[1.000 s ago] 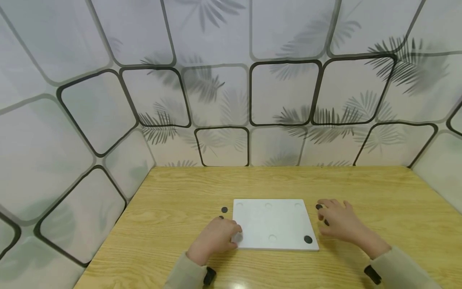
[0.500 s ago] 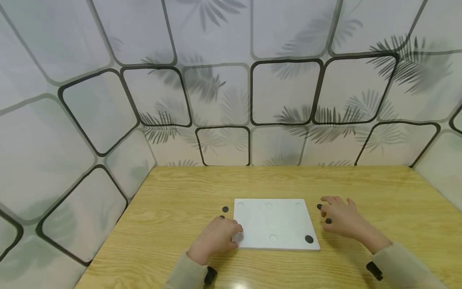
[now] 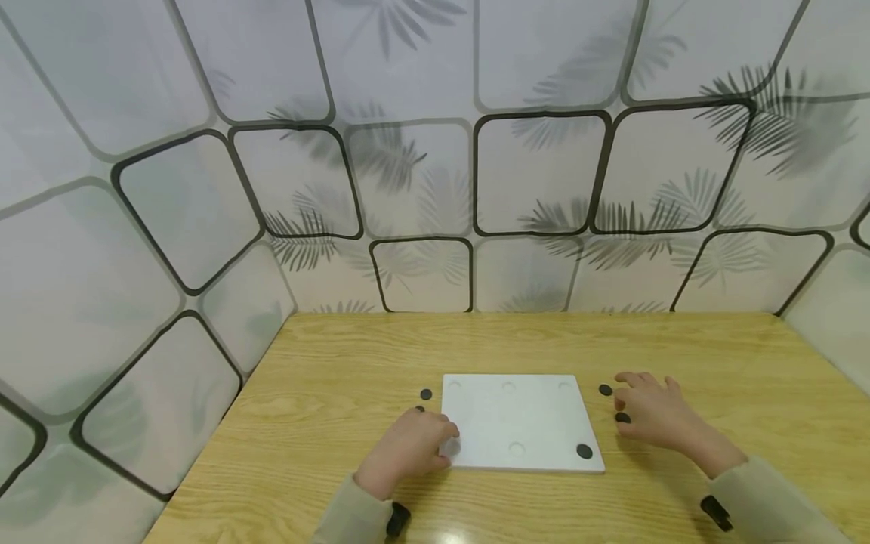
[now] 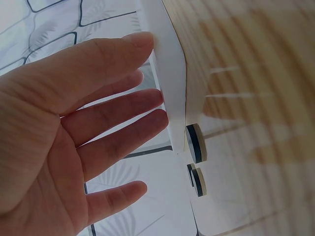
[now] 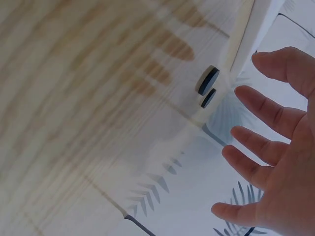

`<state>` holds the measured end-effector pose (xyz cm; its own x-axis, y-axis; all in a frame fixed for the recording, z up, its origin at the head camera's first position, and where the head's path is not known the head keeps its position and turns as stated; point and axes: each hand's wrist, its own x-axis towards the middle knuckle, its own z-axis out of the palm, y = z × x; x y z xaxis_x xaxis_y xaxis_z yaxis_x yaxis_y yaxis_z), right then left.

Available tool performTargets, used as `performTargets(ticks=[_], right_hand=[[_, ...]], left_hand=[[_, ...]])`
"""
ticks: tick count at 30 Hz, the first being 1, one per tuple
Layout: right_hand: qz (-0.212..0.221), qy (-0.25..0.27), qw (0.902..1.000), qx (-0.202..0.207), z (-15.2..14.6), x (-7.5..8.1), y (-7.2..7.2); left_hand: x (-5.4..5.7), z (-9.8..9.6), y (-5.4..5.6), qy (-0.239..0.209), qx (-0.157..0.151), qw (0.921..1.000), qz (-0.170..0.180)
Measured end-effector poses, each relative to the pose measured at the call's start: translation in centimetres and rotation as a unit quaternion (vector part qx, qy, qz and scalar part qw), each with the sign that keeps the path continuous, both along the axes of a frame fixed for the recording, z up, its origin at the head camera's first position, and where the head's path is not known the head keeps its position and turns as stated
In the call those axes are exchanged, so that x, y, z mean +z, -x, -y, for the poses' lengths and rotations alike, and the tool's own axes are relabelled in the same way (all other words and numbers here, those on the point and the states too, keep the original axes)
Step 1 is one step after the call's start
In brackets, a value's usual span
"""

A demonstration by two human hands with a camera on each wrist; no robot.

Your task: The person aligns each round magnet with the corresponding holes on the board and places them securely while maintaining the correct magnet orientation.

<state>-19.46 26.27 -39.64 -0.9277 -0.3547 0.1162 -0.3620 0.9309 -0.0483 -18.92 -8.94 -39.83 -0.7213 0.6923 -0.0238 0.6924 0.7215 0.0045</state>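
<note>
A white board [image 3: 510, 419] with shallow round recesses lies on the table. One black disc [image 3: 584, 451] sits in its front right recess. My left hand [image 3: 414, 442] is at the board's front left corner, around an unfilled recess. In the left wrist view the thumb and fingers of this left hand [image 4: 64, 147] reach the board's edge with nothing between them. My right hand [image 3: 655, 414] is spread over the table right of the board, beside a far disc [image 3: 606, 390] and a nearer disc [image 3: 622, 418]. The right wrist view shows the right hand [image 5: 285, 147] holding nothing.
Left of the board lies a black disc [image 3: 426, 394], and another disc [image 3: 420, 409] peeks out behind my left hand. Low in the left wrist view, several discs stand out near the board's edge. The wooden table [image 3: 353, 355] meets a patterned wall [image 3: 421, 181] behind.
My right hand has drawn a little to the right, away from the two discs there. My left hand stays at the board's corner. The head view has shifted slightly.
</note>
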Motion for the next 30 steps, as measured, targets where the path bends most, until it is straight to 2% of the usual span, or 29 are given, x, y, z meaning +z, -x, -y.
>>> performTargets(ticks=[11,21,30], right_hand=[[-0.002,-0.003,1.0,-0.008,-0.5,-0.5,0.3],[0.018,-0.01,0.9997,-0.011,-0.9,-1.1,0.5],[0.024,-0.017,0.9994,-0.017,-0.8,-1.2,0.5]], left_hand=[[0.1,0.0,0.2,-0.003,-0.002,1.0,-0.004],[-0.2,0.1,0.0,-0.008,-0.005,1.0,0.001],[0.0,0.0,0.1,-0.013,-0.011,0.9998,-0.005]])
